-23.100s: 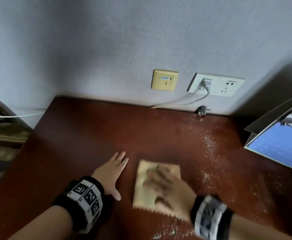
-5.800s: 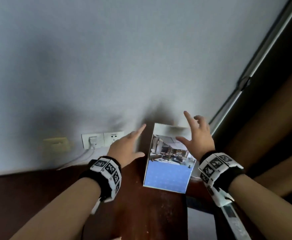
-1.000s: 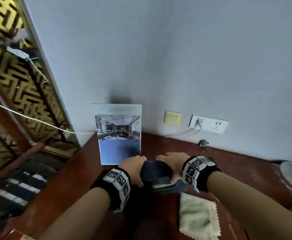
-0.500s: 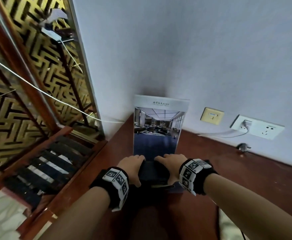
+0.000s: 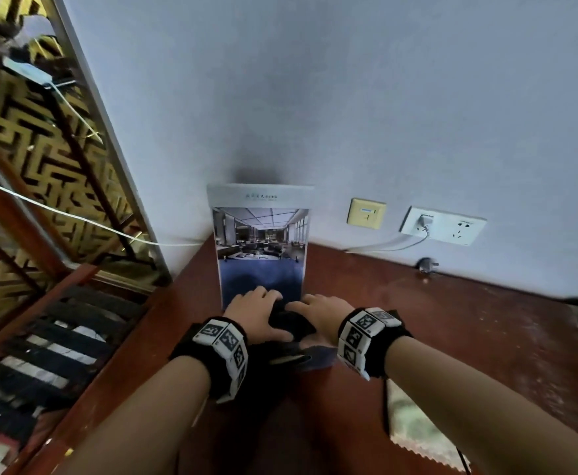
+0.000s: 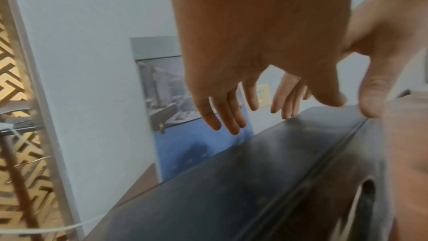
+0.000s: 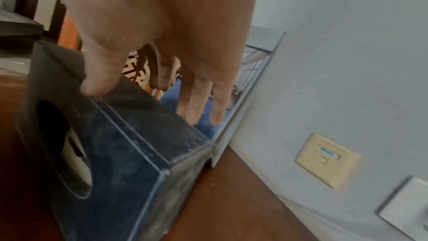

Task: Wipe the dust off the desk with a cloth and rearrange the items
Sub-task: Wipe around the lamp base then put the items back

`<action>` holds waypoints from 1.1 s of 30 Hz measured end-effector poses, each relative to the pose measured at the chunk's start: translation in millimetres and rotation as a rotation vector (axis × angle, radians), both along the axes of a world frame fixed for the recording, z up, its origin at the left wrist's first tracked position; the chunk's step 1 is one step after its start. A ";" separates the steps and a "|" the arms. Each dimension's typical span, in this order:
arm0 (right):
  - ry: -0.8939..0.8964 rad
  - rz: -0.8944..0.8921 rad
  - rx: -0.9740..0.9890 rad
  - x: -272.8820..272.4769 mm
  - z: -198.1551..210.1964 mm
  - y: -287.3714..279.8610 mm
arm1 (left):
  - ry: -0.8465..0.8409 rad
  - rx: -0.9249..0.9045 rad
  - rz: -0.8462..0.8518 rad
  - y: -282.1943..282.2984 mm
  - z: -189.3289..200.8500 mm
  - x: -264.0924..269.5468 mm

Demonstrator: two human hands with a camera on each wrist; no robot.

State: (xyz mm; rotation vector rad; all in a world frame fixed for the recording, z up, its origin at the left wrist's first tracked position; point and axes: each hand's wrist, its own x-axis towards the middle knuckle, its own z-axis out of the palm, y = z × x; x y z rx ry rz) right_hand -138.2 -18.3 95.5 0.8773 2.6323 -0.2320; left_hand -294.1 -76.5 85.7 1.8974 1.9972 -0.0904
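Nearest to me, the cloth lies flat on the desk, behind my right wrist and well apart from the fingers. Ahead of it, my left hand and right hand sit over the top of a dark box, one at each end. The left wrist view shows the left fingers loosely extended, reaching past the far top edge of the box, with the thumb at the near top edge. I cannot tell whether these fingers press the surface. The right wrist view shows the right thumb touching the near top edge of the box, above its round front opening, while the right fingers hang straight down past the far edge. Neither hand curls around the box. Directly beyond the fingertips, a picture board stands upright against the wall, its base just behind the box. Farther right of the right fingers, a yellow wall plate and a white socket with a plugged cable are mounted on the wall.
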 end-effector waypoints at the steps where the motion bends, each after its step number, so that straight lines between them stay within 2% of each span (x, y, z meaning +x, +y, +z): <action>1: 0.026 -0.026 0.012 10.3 3.5 1.9 | -0.023 0.029 0.003 5.2 3.6 11.5; 5: 0.080 -0.174 0.092 68.1 16.8 8.7 | -0.065 0.160 -0.051 22.4 13.7 72.2; 9: 0.067 -0.335 0.142 150.1 21.5 7.4 | -0.113 0.247 -0.104 40.8 12.5 147.9; 18: -0.040 -0.796 0.098 377.1 -13.5 -37.7 | -0.179 0.202 -0.417 52.7 -10.1 359.3; 23: -0.069 -1.062 0.035 484.1 -47.7 -72.8 | -0.202 0.153 -0.542 42.9 -37.3 452.5; 28: -0.007 -1.233 -0.051 546.1 -86.0 -82.4 | -0.142 0.085 -0.606 43.0 -72.2 516.0; 33: 0.113 -1.264 -0.142 563.4 -122.0 -74.9 | -0.077 0.029 -0.568 49.5 -105.2 549.1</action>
